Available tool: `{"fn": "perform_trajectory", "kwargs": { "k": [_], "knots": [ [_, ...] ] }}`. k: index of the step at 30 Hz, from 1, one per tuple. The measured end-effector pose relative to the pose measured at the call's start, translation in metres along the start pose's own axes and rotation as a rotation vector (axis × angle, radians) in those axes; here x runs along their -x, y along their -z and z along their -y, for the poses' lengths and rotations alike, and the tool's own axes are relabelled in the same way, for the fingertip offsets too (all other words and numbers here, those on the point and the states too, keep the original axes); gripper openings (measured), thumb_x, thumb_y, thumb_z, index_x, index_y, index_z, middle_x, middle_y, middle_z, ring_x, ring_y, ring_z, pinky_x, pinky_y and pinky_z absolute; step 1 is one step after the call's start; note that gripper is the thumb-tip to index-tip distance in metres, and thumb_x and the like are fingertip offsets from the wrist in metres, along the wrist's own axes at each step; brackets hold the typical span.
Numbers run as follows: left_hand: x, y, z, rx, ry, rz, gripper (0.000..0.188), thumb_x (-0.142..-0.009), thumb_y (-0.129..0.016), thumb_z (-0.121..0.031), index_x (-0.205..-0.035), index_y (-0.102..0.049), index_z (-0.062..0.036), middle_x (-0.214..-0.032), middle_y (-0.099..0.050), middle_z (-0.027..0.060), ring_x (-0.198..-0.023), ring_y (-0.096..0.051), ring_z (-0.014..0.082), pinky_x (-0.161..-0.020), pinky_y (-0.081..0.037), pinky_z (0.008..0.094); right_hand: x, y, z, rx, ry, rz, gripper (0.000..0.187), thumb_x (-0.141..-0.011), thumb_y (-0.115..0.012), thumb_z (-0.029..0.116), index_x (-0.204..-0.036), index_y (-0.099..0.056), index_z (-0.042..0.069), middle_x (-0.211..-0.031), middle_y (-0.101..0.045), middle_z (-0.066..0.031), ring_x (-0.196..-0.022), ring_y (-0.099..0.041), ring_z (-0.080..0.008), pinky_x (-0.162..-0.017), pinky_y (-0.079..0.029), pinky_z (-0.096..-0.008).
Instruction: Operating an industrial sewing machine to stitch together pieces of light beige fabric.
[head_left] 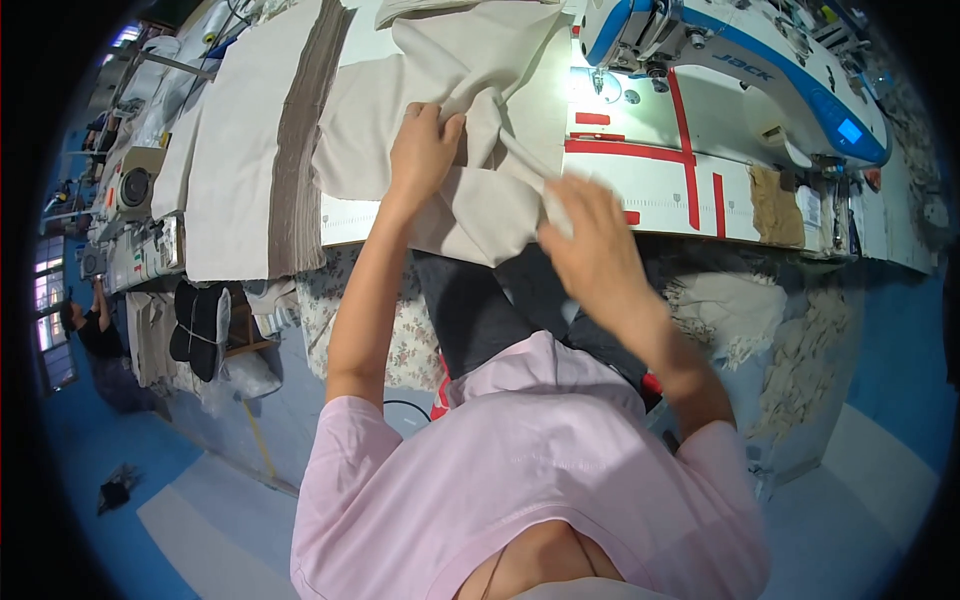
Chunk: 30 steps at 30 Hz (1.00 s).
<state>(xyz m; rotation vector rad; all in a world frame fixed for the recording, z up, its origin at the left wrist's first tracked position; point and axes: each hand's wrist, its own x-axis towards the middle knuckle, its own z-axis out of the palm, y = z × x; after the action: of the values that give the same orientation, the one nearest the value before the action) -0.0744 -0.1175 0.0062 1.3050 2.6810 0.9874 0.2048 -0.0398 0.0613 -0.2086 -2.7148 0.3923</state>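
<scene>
A beige fabric piece (365,110) lies rumpled on the white sewing table, and part of it hangs over the near edge toward my lap. My left hand (422,155) is on this cloth, its fingers curled down and closed on a fold. To the right, my right hand (595,240) is smeared by motion beside the fabric's right edge. Whether its fingers grip the cloth cannot be made out. Beyond and right of my hands stands a white and blue sewing machine (740,65), its needle area lit.
A thick stack of cut beige fabric (250,150) stands left of my left arm. Red tape strips (625,148) mark the white tabletop (655,190) below the machine. A brown patch (777,205) lies at the table's right front. Far left, another person (100,335) stands with an arm raised.
</scene>
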Motion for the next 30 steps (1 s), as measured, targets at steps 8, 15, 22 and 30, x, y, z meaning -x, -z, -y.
{"fn": "perform_trajectory", "kwargs": {
  "k": [8,15,22,30],
  "knots": [
    [0.004,0.014,-0.013,0.167,0.115,0.088,0.040,-0.099,-0.066,-0.031,-0.096,-0.062,0.0085,-0.095,-0.067,0.0295,-0.088,-0.065,0.0467,-0.079,-0.050,0.0501,-0.044,0.001,-0.016,-0.533,-0.319,-0.048,0.023,-0.103,-0.060,0.016,-0.113,-0.068,-0.003,-0.105,-0.070,-0.0231,-0.101,-0.068,-0.0418,-0.090,-0.052,-0.0499],
    [0.029,0.049,0.018,0.132,0.252,-0.140,0.035,-0.100,-0.068,-0.031,-0.098,-0.061,0.0039,-0.089,-0.068,0.0293,-0.083,-0.067,0.0461,-0.075,-0.051,0.0478,-0.114,-0.120,-0.074,0.209,-0.268,-0.267,0.051,-0.106,-0.055,0.024,-0.141,-0.050,-0.013,-0.153,-0.046,-0.0295,-0.143,-0.044,-0.0437,-0.119,-0.037,-0.0498],
    [0.043,0.062,-0.029,-0.470,-0.262,-0.343,0.024,-0.097,-0.068,-0.012,-0.119,-0.068,-0.0018,-0.124,-0.067,0.0202,-0.120,-0.062,0.0331,-0.101,-0.051,0.0459,-0.105,-0.102,-0.105,0.156,-0.263,-0.266,0.052,-0.100,-0.063,0.025,-0.137,-0.055,-0.010,-0.151,-0.050,-0.0266,-0.143,-0.046,-0.0409,-0.120,-0.036,-0.0509],
    [-0.114,-0.077,-0.033,-0.194,-0.626,0.186,0.037,-0.104,-0.057,-0.030,-0.129,-0.065,-0.0039,-0.149,-0.059,0.0130,-0.145,-0.047,0.0339,-0.120,-0.034,0.0555,-0.025,-0.069,-0.021,0.053,-0.283,-0.082,0.063,-0.092,-0.073,0.029,-0.142,-0.055,-0.004,-0.154,-0.048,-0.0271,-0.146,-0.043,-0.0400,-0.123,-0.031,-0.0497]
  ]
}}
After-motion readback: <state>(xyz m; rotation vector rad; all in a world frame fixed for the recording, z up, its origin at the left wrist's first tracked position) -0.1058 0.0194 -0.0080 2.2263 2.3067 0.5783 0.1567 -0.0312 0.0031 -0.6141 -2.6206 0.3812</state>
